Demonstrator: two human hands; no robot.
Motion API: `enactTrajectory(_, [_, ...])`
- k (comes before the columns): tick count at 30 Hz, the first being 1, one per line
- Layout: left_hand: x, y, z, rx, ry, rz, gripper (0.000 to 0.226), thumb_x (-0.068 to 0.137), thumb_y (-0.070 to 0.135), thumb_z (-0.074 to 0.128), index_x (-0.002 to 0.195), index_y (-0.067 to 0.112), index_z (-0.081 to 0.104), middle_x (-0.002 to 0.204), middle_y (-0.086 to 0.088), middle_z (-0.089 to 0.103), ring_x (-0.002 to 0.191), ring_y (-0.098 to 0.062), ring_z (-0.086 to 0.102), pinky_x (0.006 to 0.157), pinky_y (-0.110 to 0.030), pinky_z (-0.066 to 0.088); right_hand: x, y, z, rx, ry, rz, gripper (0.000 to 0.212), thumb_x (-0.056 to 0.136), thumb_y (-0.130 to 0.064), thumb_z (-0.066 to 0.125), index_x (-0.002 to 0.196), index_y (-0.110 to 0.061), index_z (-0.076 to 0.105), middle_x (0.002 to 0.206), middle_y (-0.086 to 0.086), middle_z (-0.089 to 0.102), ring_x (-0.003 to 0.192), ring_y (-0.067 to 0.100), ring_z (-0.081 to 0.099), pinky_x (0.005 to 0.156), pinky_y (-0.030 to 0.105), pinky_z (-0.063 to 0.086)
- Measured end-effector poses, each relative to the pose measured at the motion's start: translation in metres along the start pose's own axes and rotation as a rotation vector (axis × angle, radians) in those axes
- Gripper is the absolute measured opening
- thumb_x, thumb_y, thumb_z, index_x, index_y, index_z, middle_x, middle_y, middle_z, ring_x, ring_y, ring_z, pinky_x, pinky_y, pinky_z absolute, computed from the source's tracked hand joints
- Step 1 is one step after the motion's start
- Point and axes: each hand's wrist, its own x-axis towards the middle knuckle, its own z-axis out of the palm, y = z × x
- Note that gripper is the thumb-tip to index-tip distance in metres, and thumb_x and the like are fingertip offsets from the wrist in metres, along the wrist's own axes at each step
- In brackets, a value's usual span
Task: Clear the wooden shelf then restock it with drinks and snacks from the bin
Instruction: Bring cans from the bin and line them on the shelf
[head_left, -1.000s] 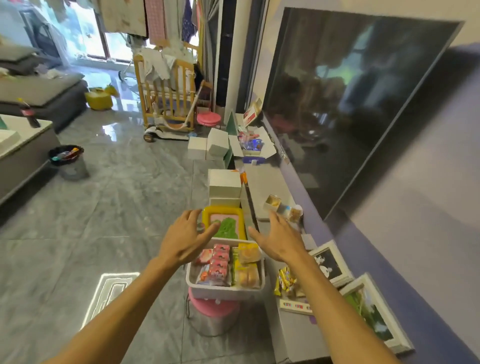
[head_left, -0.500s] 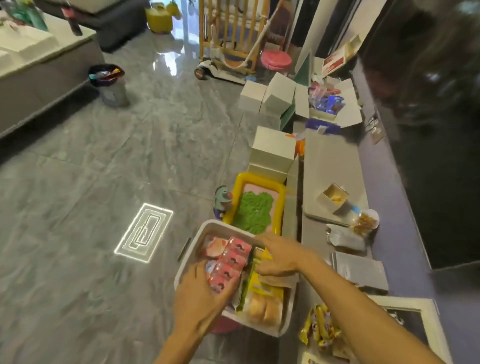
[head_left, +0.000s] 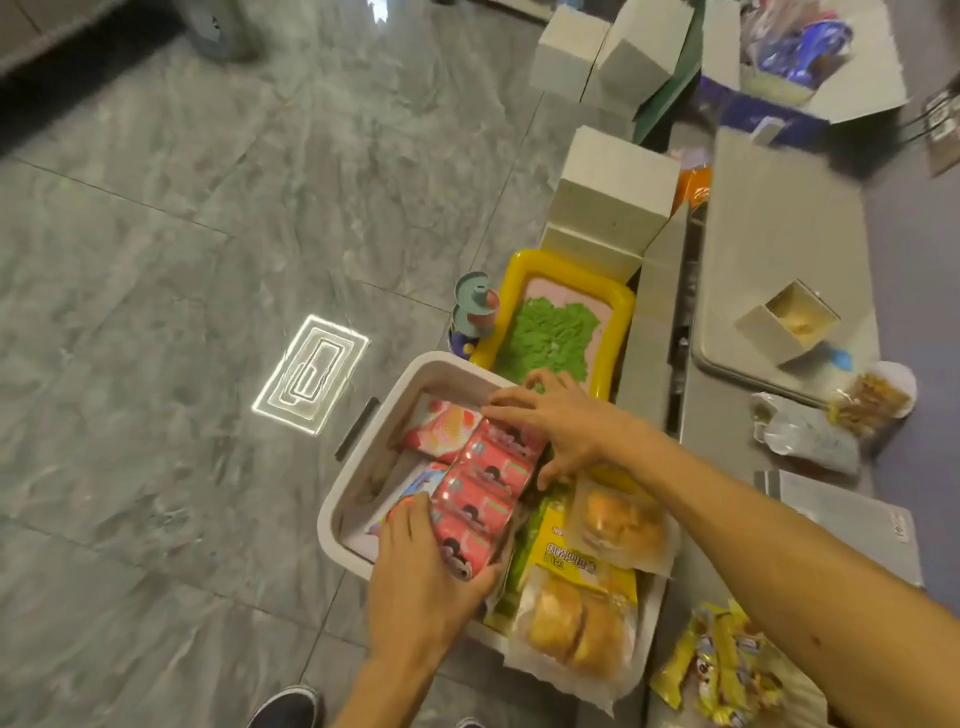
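A white bin (head_left: 363, 467) stands below me, filled with snacks. A shrink-wrapped row of pink drink cartons (head_left: 483, 488) lies along its middle. My left hand (head_left: 421, 577) grips the near end of this pack. My right hand (head_left: 550, 421) holds its far end, fingers curled over the top. Clear bags of bread rolls (head_left: 587, 587) with a yellow label fill the bin's right side. A pink-and-white snack packet (head_left: 441, 431) lies at the bin's far left. The grey shelf top (head_left: 779, 223) runs along the right.
A yellow tray of green sand (head_left: 556, 322) and white boxes (head_left: 613, 192) sit beyond the bin. On the shelf lie an open small box (head_left: 789, 322), a bag of snacks (head_left: 867, 400), a silver pouch (head_left: 841, 514) and yellow candy packets (head_left: 722, 665). Grey tiled floor spreads left.
The camera tilted further down over the bin. My right hand moved from the bread bags to the far end of the pink pack; my left hand closed on its near end.
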Motion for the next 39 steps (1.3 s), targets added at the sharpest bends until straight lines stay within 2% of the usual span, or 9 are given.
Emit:
enactTrajectory(3, [0.001,0.001,-0.002,-0.058,-0.013,-0.004,0.110,0.055,0.077,0.074,0.145,0.025,0.039,0.134,0.008,0.050,0.123,-0.016,0.049,0.093,-0.034,0.054,0.003,-0.001,-0.003,-0.014,0.007,0.003,0.133,0.066,-0.072,0.085,0.167,-0.048,0.002,0.171,-0.008,0.020,0.140,0.033,0.022,0.114,0.052,0.027])
enactTrajectory(10, [0.013,-0.011,-0.035,-0.109,-0.072,0.119,0.103,0.056,0.068,0.079,0.145,0.030,0.043,0.125,0.013,0.051,0.116,-0.007,0.054,0.089,-0.014,0.042,-0.008,-0.011,-0.013,0.063,0.085,-0.006,0.112,0.061,-0.076,0.083,0.152,-0.035,0.034,0.149,-0.004,0.043,0.133,0.029,0.031,0.110,0.052,0.031])
enactTrajectory(14, [0.017,0.003,-0.084,-0.049,-0.144,0.282,0.106,0.057,0.068,0.077,0.149,0.029,0.040,0.133,0.015,0.048,0.119,-0.001,0.048,0.101,-0.016,0.042,-0.057,-0.022,-0.036,0.171,0.180,0.073,0.110,0.061,-0.081,0.078,0.148,-0.027,0.036,0.145,0.000,0.042,0.132,0.026,0.038,0.114,0.051,0.035])
enactTrajectory(21, [-0.009,0.112,-0.220,-0.064,-0.282,0.600,0.091,0.063,0.049,0.092,0.140,0.036,0.045,0.125,0.027,0.049,0.112,0.002,0.055,0.099,-0.021,0.050,-0.216,-0.067,-0.144,0.420,0.388,0.347,0.108,0.063,-0.066,0.089,0.149,-0.022,0.040,0.140,-0.002,0.051,0.121,0.019,0.057,0.102,0.043,0.053])
enactTrajectory(25, [-0.038,0.180,-0.302,-0.076,-0.393,0.758,0.104,0.057,0.071,0.090,0.144,0.031,0.050,0.133,0.015,0.059,0.120,-0.003,0.060,0.105,-0.031,0.052,-0.331,-0.124,-0.217,0.547,0.569,0.486,0.104,0.065,-0.064,0.090,0.148,-0.029,0.039,0.137,-0.010,0.048,0.114,0.012,0.060,0.095,0.040,0.057])
enactTrajectory(29, [-0.068,0.242,-0.363,-0.027,-0.476,0.954,0.099,0.059,0.061,0.093,0.144,0.038,0.048,0.136,0.019,0.058,0.123,-0.005,0.060,0.106,-0.039,0.054,-0.431,-0.203,-0.273,0.575,0.765,0.683,0.104,0.068,-0.063,0.090,0.152,-0.037,0.035,0.142,-0.016,0.045,0.117,0.002,0.054,0.099,0.026,0.050])
enactTrajectory(32, [-0.098,0.285,-0.393,0.019,-0.561,1.119,0.102,0.059,0.062,0.093,0.146,0.043,0.043,0.138,0.021,0.057,0.124,-0.006,0.061,0.105,-0.040,0.055,-0.491,-0.269,-0.296,0.544,0.859,0.869,0.113,0.067,-0.066,0.088,0.159,-0.036,0.031,0.151,-0.016,0.040,0.125,0.004,0.053,0.104,0.027,0.051])
enactTrajectory(35, [-0.142,0.324,-0.405,0.078,-0.636,1.286,0.105,0.058,0.064,0.092,0.148,0.045,0.040,0.138,0.022,0.056,0.123,-0.004,0.060,0.105,-0.037,0.056,-0.548,-0.340,-0.306,0.558,0.943,1.041,0.112,0.068,-0.066,0.089,0.159,-0.034,0.032,0.144,-0.022,0.037,0.120,-0.005,0.048,0.101,0.015,0.045])
enactTrajectory(39, [-0.226,0.361,-0.398,0.090,-0.791,1.511,0.106,0.060,0.061,0.095,0.149,0.043,0.041,0.140,0.023,0.052,0.126,-0.005,0.058,0.106,-0.037,0.055,-0.619,-0.446,-0.303,0.532,1.006,1.285,0.111,0.065,-0.073,0.089,0.156,-0.030,0.040,0.142,-0.016,0.043,0.122,0.003,0.054,0.106,0.026,0.048])
